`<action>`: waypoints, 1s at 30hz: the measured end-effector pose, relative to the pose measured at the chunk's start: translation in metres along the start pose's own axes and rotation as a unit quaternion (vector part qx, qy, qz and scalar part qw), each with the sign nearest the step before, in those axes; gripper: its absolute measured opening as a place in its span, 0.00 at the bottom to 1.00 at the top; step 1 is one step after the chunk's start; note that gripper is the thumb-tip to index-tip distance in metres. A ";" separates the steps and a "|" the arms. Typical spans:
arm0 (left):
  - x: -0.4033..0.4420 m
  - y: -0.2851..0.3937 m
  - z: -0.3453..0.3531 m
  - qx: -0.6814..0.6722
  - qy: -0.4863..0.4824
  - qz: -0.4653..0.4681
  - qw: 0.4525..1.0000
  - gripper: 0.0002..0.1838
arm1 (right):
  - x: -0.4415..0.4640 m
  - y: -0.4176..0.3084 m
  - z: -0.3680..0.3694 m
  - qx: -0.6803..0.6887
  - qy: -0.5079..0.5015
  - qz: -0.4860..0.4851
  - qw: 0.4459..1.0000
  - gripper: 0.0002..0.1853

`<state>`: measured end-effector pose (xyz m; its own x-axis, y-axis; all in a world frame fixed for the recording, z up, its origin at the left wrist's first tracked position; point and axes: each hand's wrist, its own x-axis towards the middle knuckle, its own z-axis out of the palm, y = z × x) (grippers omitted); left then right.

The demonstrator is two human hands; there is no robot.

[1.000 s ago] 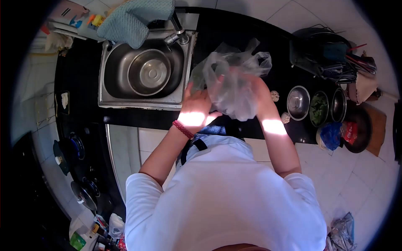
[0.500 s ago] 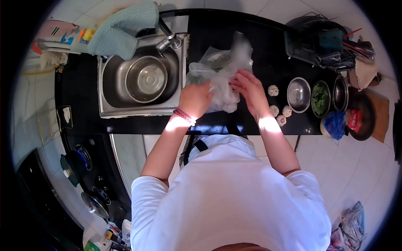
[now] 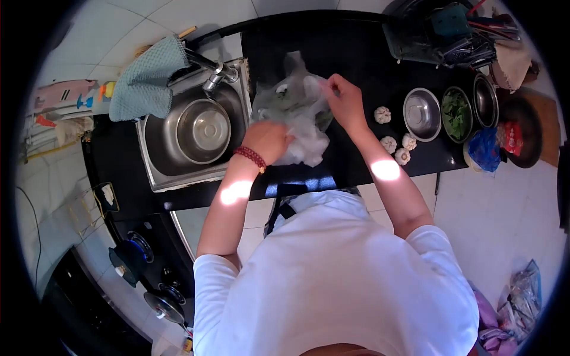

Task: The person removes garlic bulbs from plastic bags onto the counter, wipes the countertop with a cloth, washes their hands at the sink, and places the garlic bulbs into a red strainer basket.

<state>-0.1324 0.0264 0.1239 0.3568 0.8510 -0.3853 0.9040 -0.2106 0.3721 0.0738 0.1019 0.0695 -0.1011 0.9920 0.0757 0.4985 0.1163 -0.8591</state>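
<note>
A clear plastic bag [image 3: 300, 113] with something green and pale inside lies crumpled on the black counter. My left hand [image 3: 267, 142], with a red beaded bracelet at its wrist, is closed on the bag's near left side. At the upper right of the bag, my right hand [image 3: 346, 101] pinches its edge between thumb and fingers. Several garlic bulbs [image 3: 389, 144] sit on the counter to the right of my right forearm. Beyond them stands an empty steel bowl [image 3: 422, 114], beside a bowl of green leaves [image 3: 456, 115].
On the left, a steel sink [image 3: 160, 142] holds a metal basin [image 3: 203, 131] under a faucet [image 3: 221, 74]; a blue-green cloth [image 3: 148, 80] hangs by it. A rack of utensils [image 3: 463, 44] stands at the back right. A stove with a blue flame [image 3: 141, 244] is at the lower left.
My right hand has moved up from the bag's middle to its upper right edge, drawing the plastic outward. My left hand stays on the bag. The camera view has tilted.
</note>
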 end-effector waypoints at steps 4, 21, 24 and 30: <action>0.017 -0.001 -0.010 -0.034 -0.016 -0.067 0.997 0.26 | -0.008 -0.019 -0.019 0.154 -0.034 0.110 0.981 0.15; 0.046 -0.079 0.026 -0.330 0.032 -0.279 0.901 0.37 | -0.074 -0.028 -0.036 0.028 -0.033 -0.014 0.999 0.12; 0.043 -0.075 0.023 -0.336 0.010 -0.270 0.902 0.38 | -0.077 -0.001 -0.007 0.095 -0.019 0.068 0.993 0.12; 0.025 -0.073 0.020 -0.293 -0.008 -0.244 0.924 0.42 | -0.062 0.000 0.005 0.073 -0.020 0.027 0.997 0.07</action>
<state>-0.1853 0.0538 0.0704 -0.0523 0.7676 -0.6388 0.6768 0.4976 0.5426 0.0761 0.0403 0.0625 -0.1133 0.9935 0.0091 0.3742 0.0512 -0.9260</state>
